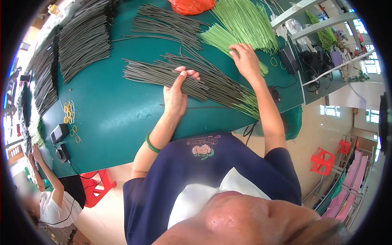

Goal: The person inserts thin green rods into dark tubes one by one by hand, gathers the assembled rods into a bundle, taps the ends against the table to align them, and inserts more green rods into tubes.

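Observation:
My left hand (176, 96) is closed, palm up, around a bundle of thin dark stems (151, 72), its thumb lying across the top. Beneath and to the right of that bundle are more dark stems (220, 79), whose light green ends (248, 104) point toward the table's front edge. My right hand (246, 61) hovers over or rests on the lower end of a light green stem pile (220, 37); its fingers are slightly bent and nothing is visible between them.
Dark stem piles (83, 45) cover the left and back of the green table (118, 110). An orange-red bag (192, 5), rubber bands (69, 112) and black devices (288, 60) also lie there. A co-worker (57, 200) is at far left; red stools (322, 161) stand on the floor.

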Tool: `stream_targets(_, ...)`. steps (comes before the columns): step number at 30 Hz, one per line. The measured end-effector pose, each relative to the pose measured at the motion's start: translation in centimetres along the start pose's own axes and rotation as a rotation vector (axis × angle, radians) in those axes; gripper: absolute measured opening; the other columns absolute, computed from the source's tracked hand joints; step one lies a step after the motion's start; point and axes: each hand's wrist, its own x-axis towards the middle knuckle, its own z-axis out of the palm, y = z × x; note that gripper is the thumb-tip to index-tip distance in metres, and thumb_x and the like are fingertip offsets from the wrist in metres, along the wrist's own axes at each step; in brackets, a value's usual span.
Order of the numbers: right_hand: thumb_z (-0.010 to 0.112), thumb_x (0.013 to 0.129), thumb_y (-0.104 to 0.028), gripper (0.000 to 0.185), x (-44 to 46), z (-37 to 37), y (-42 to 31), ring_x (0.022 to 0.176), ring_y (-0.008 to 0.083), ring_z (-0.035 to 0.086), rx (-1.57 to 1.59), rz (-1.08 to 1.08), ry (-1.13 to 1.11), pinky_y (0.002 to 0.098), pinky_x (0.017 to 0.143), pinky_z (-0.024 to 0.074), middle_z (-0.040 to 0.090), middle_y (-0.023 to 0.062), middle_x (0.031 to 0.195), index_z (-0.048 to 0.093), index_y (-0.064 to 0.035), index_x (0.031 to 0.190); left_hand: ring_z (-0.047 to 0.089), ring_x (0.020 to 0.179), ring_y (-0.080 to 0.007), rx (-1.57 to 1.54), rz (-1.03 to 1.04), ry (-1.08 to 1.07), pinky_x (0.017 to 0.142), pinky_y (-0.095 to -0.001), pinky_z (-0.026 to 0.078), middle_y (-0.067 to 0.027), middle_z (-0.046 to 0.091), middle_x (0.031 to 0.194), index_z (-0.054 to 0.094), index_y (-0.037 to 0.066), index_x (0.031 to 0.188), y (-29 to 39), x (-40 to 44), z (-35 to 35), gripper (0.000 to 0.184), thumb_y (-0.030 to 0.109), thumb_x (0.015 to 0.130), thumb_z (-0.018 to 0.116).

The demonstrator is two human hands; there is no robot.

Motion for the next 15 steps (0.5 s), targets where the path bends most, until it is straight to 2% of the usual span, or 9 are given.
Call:
stream_targets(3,0.069,0.094,-0.015,0.009,1.3,1.7,1.0,0.097,0.032,0.063,-0.053,0.027,-0.147,0.0423,0.087,0.0505,0.07,0.0085,0.096,0.072,-0.0067,0.097,0.069,0.111,-0.0344,0.018,-0.023,-0.009,0.103,-0.05,0.057,-0.0189,0.069,0.113,0.052,-0.002,0.129,0.5,-0.1,0.4,0.031,-0.001,0.099,0.06)
stream_targets(4,0.068,0.094,-0.014,0.008,1.2,1.6,0.9,0.095,0.0311,0.064,-0.046,0.005,-0.118,0.0433,0.085,0.0508,0.07,0.0093,0.095,0.071,-0.0061,0.095,0.068,0.114,-0.0348,0.011,-0.034,-0.017,0.104,-0.0509,0.057,-0.0207,0.068,0.119,0.051,-0.003,0.132,0.6,0.1,0.2,0.036,-0.003,0.097,0.061)
stream_targets(7,0.069,0.094,-0.013,0.007,0.4,-0.4,-1.0,0.091,0.0311,0.064,0.123,0.053,-0.022,0.0439,0.082,0.0509,0.069,0.0105,0.092,0.07,-0.0058,0.095,0.068,0.115,-0.0342,-0.024,-0.036,0.007,0.104,-0.0511,0.057,-0.0227,0.067,0.125,0.05,-0.003,0.134,0.8,0.1,0.5,0.038,-0.004,0.097,0.061)
stream_targets(8,0.068,0.095,-0.013,0.009,-0.1,-1.7,-2.1,0.085,0.0302,0.066,0.159,0.068,-0.026,0.0418,0.076,0.0515,0.07,0.0109,0.092,0.071,-0.0051,0.098,0.068,0.115,-0.0337,-0.038,-0.034,0.009,0.104,-0.0505,0.057,-0.023,0.066,0.126,0.051,-0.003,0.133,0.8,0.2,0.4,0.037,-0.004,0.097,0.061)
stream_targets(11,0.07,0.095,-0.012,0.01,-2.2,-5.6,-6.1,0.079,0.0252,0.067,0.358,0.101,-0.046,0.0361,0.072,0.052,0.071,0.009,0.091,0.073,-0.0042,0.101,0.069,0.113,-0.0319,-0.048,-0.034,-0.007,0.102,-0.0475,0.057,-0.0229,0.067,0.126,0.054,-0.002,0.13,0.8,0.3,0.1,0.034,-0.004,0.096,0.063)
stream_targets(14,0.072,0.094,-0.01,0.01,-4.3,-6.8,-9.1,0.074,0.0173,0.067,0.501,0.187,-0.168,0.03,0.067,0.0515,0.072,0.0069,0.091,0.075,-0.0033,0.101,0.07,0.109,-0.0278,0.009,-0.057,-0.04,0.099,-0.0409,0.058,-0.0192,0.07,0.119,0.062,0.0,0.12,1.2,-0.3,1.2,0.025,-0.001,0.095,0.068)
stream_targets(15,0.075,0.092,-0.009,0.01,-4.8,-6.5,-9.7,0.069,0.0122,0.066,0.529,0.219,-0.222,0.0269,0.064,0.0511,0.071,0.0056,0.087,0.076,-0.0028,0.099,0.07,0.109,-0.0275,0.047,-0.052,-0.074,0.099,-0.0406,0.058,-0.0186,0.071,0.119,0.062,0.0,0.119,1.0,-0.4,1.1,0.024,-0.001,0.096,0.067)
